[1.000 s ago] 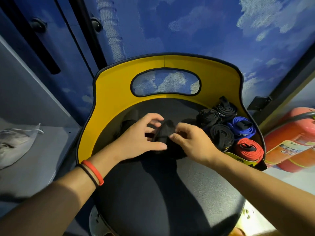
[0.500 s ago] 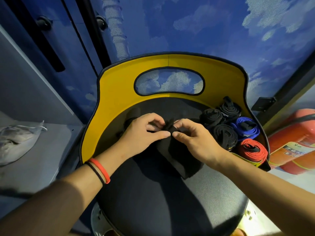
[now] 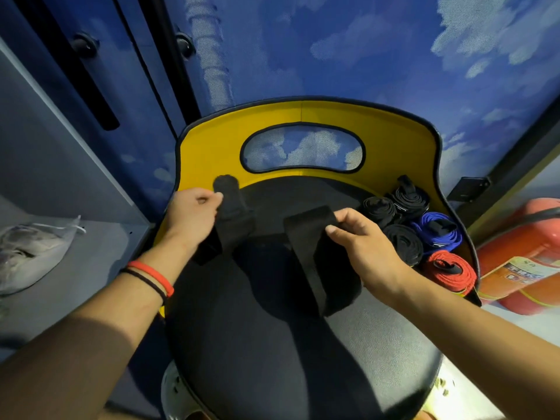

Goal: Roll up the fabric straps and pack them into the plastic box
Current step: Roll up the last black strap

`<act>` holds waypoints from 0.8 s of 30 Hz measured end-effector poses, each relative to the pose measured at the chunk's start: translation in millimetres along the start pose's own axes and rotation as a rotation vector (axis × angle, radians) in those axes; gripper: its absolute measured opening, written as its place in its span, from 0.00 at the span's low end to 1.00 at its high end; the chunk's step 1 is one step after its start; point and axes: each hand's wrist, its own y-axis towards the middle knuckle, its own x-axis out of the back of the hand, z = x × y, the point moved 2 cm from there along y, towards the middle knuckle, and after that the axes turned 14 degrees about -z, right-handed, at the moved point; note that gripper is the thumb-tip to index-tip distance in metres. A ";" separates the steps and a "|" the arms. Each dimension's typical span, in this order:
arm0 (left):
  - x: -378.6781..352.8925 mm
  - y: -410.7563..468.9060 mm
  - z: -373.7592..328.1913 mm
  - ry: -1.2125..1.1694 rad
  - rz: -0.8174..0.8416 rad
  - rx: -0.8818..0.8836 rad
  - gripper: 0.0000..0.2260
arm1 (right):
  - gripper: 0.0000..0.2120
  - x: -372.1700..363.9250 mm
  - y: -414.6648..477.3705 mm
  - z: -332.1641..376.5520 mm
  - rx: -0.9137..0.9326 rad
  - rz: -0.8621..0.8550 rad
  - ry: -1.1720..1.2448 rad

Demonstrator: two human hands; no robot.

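Against a blue wall printed with white clouds (image 3: 333, 56), a chair with a round black padded seat (image 3: 272, 344) and a yellow backrest with an oval cut-out (image 3: 212, 147) serves as the work surface, flanked by a grey shelf (image 3: 91, 268) on one side and a red fire extinguisher lying on the floor (image 3: 521, 268) on the other. Both arms reach in from the near edge. The left hand (image 3: 191, 219) has its fingers curled around one length of a wide black fabric strap (image 3: 312, 253), with a rounded end standing up toward the backrest; the right hand (image 3: 366, 247) pinches a folded edge of a second length between thumb and fingers. Whether the two lengths are one strap or two cannot be told. The right-hand length runs its long axis from the middle of the seat back toward the person, its free end lying flat beside the right forearm, so rolling would probably start at the pinched fold and work along that line. Already coiled, several black rolls (image 3: 403, 242), a blue roll (image 3: 436, 231) and a red roll (image 3: 451, 271) crowd the seat's right rim against the backrest, nearer the right hand. No plastic box can be made out. A crumpled clear bag (image 3: 27, 253) rests on the shelf, and red and black bands (image 3: 151, 277) circle the left wrist.
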 end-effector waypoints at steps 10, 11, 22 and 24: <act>1.0 -28.7 -29.4 0.267 0.167 -0.177 0.09 | 0.09 2.9 4.0 5.2 -0.055 -0.068 0.035; -5.0 -42.4 -40.9 0.150 0.326 -0.082 0.13 | 0.07 0.5 3.0 6.2 -0.034 -0.044 0.029; -32.4 -78.9 -55.1 -0.462 0.546 -0.044 0.28 | 0.14 -1.1 -1.6 -16.7 -0.088 0.007 -0.211; -33.6 -81.7 -57.3 -0.440 0.556 -0.118 0.28 | 0.11 -0.4 -2.0 -18.0 -0.106 -0.004 -0.240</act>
